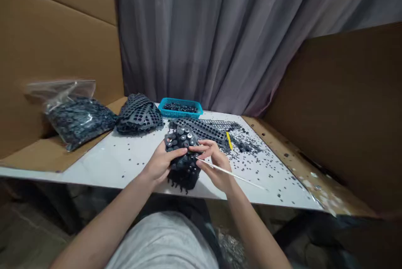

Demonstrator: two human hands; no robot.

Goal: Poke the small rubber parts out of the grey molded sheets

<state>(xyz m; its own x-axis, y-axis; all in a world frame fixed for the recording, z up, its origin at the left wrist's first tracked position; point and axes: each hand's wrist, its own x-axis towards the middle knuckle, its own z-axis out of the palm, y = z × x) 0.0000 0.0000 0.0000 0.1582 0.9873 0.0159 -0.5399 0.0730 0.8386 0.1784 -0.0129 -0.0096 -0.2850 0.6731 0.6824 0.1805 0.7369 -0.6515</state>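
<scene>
While the left hand (158,162) grips the dark studded piece (185,175) by its left side, thumb across the front, the right hand (216,162) pinches a thin white stick (238,175) near one end, fingertips at the piece's right side. Piece sits up off the near edge of the white table (100,164), between both hands. Front carries round shiny discs; short dark strands hang off the bottom.

Handling guess: light, fairly soft, floppy at the bottom. Discs look smooth, so likely slippery. Best hold: flat by the side edges, thumb front, fingers behind; stay off the strands, they could snag. Stick looks slim, may bend; short pinch near the working end is sensible.

Just beyond: dark holed strips (201,130), yellow strip (229,140) beside them, small dark bits (245,147) scattered to the right. Further back: blue basket (176,114) with dark pieces, bunched holed sheet (138,112), then clear bag (78,118) of dark bits at far left.
</scene>
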